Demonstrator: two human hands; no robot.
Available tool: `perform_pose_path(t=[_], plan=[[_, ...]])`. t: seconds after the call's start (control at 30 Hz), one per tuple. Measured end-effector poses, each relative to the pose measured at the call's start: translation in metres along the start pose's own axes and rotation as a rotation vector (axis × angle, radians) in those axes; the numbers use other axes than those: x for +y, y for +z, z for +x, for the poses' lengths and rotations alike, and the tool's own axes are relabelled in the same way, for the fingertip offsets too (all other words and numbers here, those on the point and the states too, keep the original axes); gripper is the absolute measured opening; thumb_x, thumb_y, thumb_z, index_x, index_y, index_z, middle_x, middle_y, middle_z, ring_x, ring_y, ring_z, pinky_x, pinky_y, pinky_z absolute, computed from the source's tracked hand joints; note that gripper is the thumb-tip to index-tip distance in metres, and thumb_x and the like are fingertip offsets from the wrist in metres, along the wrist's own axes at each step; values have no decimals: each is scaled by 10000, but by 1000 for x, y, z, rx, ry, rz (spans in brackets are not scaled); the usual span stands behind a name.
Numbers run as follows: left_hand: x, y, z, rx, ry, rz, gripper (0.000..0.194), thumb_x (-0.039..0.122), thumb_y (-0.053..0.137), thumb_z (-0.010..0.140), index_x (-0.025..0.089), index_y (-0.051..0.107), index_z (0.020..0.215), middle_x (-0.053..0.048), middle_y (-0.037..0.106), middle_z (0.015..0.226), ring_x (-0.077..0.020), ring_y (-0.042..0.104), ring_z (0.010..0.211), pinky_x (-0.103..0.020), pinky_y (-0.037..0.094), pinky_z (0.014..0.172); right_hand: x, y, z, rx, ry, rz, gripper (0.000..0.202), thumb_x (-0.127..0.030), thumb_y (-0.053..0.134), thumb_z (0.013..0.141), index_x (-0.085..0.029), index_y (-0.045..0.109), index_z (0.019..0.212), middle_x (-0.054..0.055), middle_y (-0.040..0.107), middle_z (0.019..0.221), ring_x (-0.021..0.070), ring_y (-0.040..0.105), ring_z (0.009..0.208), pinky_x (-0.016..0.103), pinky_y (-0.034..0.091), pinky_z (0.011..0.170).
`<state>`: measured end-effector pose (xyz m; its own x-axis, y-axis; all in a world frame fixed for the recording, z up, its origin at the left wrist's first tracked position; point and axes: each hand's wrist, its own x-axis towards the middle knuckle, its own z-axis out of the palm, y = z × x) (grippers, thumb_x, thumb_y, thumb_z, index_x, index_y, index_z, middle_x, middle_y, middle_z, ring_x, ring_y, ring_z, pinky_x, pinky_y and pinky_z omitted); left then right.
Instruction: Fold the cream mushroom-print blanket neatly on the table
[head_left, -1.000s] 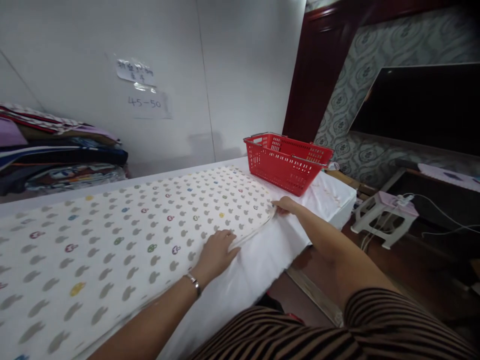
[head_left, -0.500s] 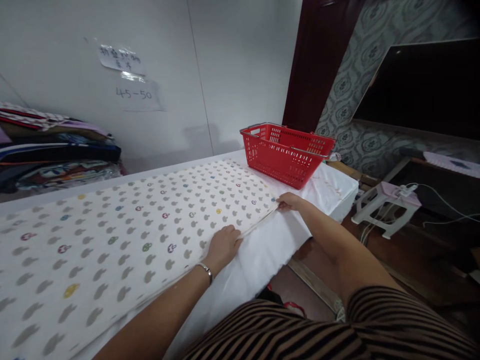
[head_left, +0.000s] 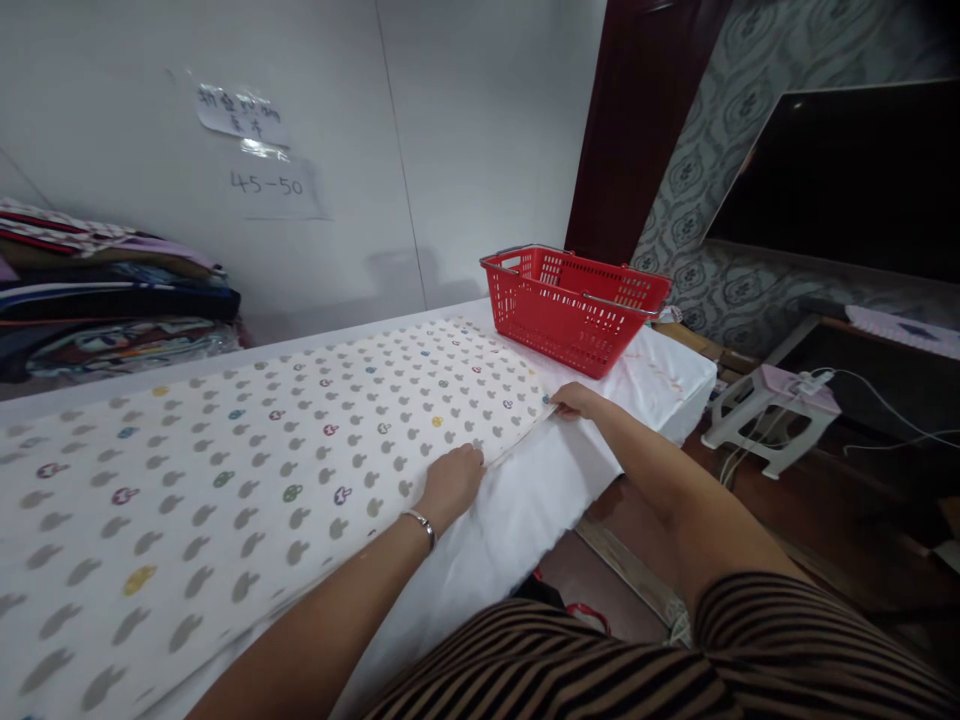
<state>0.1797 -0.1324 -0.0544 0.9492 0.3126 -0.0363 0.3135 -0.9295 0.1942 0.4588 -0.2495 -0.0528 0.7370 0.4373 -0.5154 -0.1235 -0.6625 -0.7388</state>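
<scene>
Right hand pinching a thin white, grey-printed fabric sheet by its corner, fingers closed.
Left hand is curled at the near edge (grip hidden, can't tell). Sheet's spread on the white-draped table; looks light, floppy, so edges or corners should grab best.

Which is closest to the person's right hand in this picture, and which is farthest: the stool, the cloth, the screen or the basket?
Nearest to the right hand first:
1. Cloth: its edge is in the fingers.
2. Basket: just beyond the hand, on the table.
3. Stool: off to the right.
4. Screen: far right, up on the wall.
</scene>
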Motion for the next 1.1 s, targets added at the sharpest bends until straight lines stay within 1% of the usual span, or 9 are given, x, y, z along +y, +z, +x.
perform_pose_path(t=[0.23, 0.4, 0.6, 0.7, 0.77, 0.83, 0.93, 1.0, 1.1], plan=[[-1, 0, -1, 48, 33, -43, 253, 231, 330, 922, 167, 568, 867, -68, 613, 952, -177, 584, 848, -292, 407, 704, 2, -2, -7, 25, -27, -75, 278, -312, 720, 756, -149, 533, 630, -15, 530, 431, 87, 496, 397, 186, 458, 450], [1, 5, -4, 0, 52, -33, 204, 224, 365, 906, 173, 559, 866, -68, 601, 963, -179, 577, 869, -293, 411, 707, 3, -1, -14, 78, -79, -160, 252, -252, 718, 753, -162, 515, 635, -20, 543, 462, 97, 522, 419, 181, 431, 441], [7, 5, 5, 23, 81, -15, 208, 308, 431, 903, 183, 560, 1008, -64, 569, 1068, -199, 552, 966, -303, 421, 757, 3, 3, -16, 159, -173, -325, 141, -228, 694, 762, -157, 575, 792, -28, 552, 513, 119, 550, 471, 204, 417, 479], [12, 3, 14, 3, 65, -12, 237, 304, 395, 921, 183, 581, 1006, -67, 567, 1069, -195, 546, 974, -306, 422, 783, 4, 1, -16, 229, -248, -442, 232, -229, 696, 741, -134, 603, 932, 24, 615, 625, 172, 596, 596, 243, 430, 553], [16, 2, 20, -11, 56, -16, 233, 284, 400, 918, 186, 592, 1007, -68, 563, 1078, -194, 542, 984, -306, 422, 798, 5, 1, -18, 287, -330, -499, 304, -223, 689, 735, -144, 605, 1015, 68, 657, 804, 202, 609, 767, 262, 436, 650], [19, 2, 25, -20, 57, -20, 223, 275, 420, 908, 190, 598, 1013, -68, 560, 1086, -194, 539, 992, -307, 422, 807, 8, 2, -22, 297, -493, -569, 251, -192, 653, 750, -173, 631, 999, 78, 653, 964, 203, 576, 923, 267, 417, 764], [23, 3, 29, -23, 75, -7, 207, 286, 445, 897, 188, 609, 977, -71, 560, 1072, -199, 539, 990, -310, 426, 804, 13, 8, -30, 193, -905, -787, 114, -142, 592, 771, -187, 682, 825, 65, 660, 966, 194, 542, 968, 281, 367, 854], [24, 4, 30, -28, 78, 5, 204, 285, 444, 897, 184, 616, 945, -74, 563, 1055, -201, 542, 985, -312, 428, 798, 17, 12, -34, 123, -1093, -926, 108, -159, 593, 777, -194, 693, 758, 59, 671, 921, 199, 541, 943, 292, 351, 839], [25, 3, 32, -44, 55, -3, 237, 273, 407, 913, 178, 624, 911, -78, 574, 1037, -196, 554, 961, -310, 430, 780, 20, 16, -37, 49, -1105, -1017, 104, -187, 606, 783, -217, 705, 777, 40, 676, 877, 193, 547, 916, 282, 339, 794]])
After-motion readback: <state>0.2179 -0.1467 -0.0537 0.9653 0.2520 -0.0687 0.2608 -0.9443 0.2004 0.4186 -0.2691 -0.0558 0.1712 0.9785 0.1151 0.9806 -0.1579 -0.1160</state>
